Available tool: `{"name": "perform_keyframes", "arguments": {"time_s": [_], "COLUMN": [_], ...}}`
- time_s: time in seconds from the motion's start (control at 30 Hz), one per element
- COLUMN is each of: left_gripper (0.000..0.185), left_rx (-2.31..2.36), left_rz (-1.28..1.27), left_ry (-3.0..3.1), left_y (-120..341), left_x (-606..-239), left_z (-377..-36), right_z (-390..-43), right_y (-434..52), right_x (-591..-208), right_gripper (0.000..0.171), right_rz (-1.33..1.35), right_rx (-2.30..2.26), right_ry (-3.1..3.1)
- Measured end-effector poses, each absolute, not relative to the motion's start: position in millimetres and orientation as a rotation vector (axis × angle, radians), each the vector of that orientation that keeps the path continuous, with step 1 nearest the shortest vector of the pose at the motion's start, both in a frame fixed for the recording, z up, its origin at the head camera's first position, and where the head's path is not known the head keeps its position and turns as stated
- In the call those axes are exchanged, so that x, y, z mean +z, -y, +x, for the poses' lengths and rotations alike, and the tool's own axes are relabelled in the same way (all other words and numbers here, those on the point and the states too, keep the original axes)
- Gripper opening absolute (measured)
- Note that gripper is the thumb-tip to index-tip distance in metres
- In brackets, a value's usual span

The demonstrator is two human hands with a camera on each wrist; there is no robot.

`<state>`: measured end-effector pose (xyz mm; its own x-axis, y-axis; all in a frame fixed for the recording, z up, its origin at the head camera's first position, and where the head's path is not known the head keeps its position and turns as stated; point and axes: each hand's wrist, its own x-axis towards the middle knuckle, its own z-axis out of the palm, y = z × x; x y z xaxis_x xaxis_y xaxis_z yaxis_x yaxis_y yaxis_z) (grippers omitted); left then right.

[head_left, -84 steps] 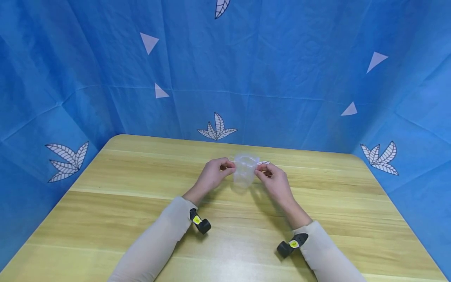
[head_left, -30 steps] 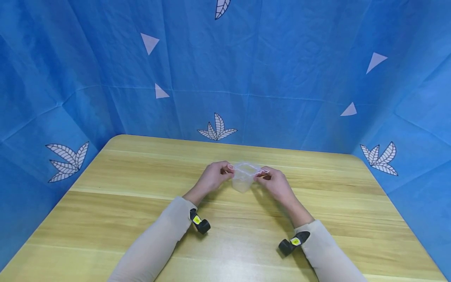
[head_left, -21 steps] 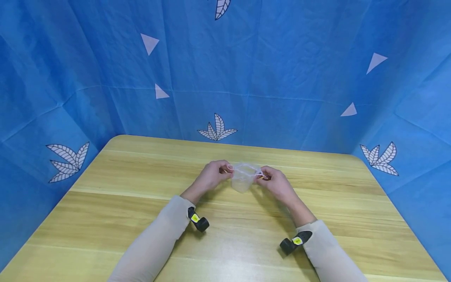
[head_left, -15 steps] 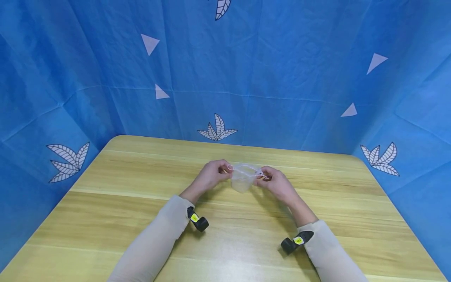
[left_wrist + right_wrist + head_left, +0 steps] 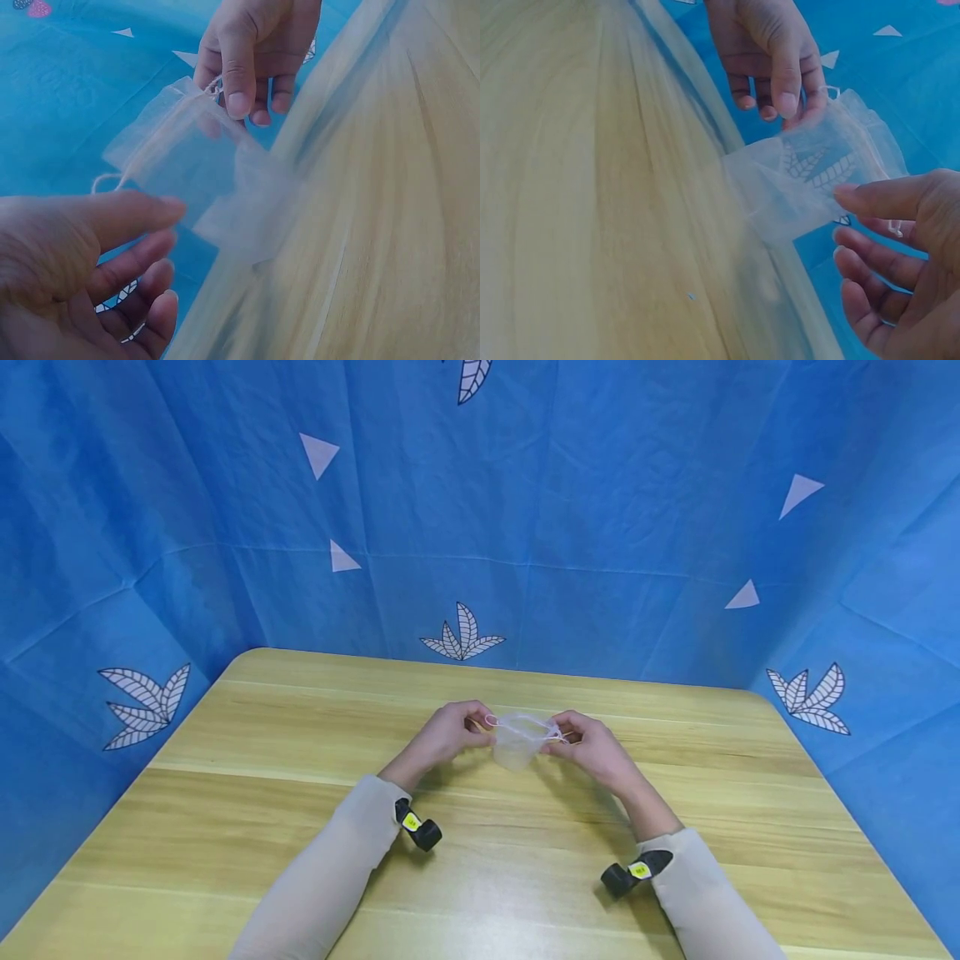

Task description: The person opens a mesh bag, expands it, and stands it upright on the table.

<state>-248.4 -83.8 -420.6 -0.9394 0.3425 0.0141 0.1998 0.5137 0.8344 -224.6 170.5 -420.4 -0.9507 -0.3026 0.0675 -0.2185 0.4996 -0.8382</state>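
Blue leaf-printed cloth backs the wooden tabletop [image 5: 300, 793], above which a sheer drawstring pouch [image 5: 517, 745] hangs between both grips, left hand [image 5: 448, 737] and right hand [image 5: 592, 747] each pinching one side of its mouth, equally near, body hanging below.

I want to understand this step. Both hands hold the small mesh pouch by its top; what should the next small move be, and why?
Probably pull the drawstrings outward: the left hand and right hand pinch opposite sides of the sheer pouch, whose mouth gapes open above the table.
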Motion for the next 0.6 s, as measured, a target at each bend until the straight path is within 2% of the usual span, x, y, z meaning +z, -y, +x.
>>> {"name": "perform_keyframes", "arguments": {"time_s": [0.23, 0.6], "left_gripper": [0.021, 0.028], "left_rx": [1.423, 1.276], "left_rz": [0.46, 0.546], "left_ry": [-2.576, -2.646], "left_y": [84.6, 89.6], "left_x": [-419.8, -416.9], "left_z": [-248.6, -248.2], "right_z": [-220.1, -226.9], "right_y": [-173.1, -183.4], "right_x": [-407.7, -413.3], "right_gripper": [0.037, 0.048], "right_rz": [-0.508, -0.582], "right_rx": [-1.412, -1.288], "right_ry": [-2.61, -2.629]}}
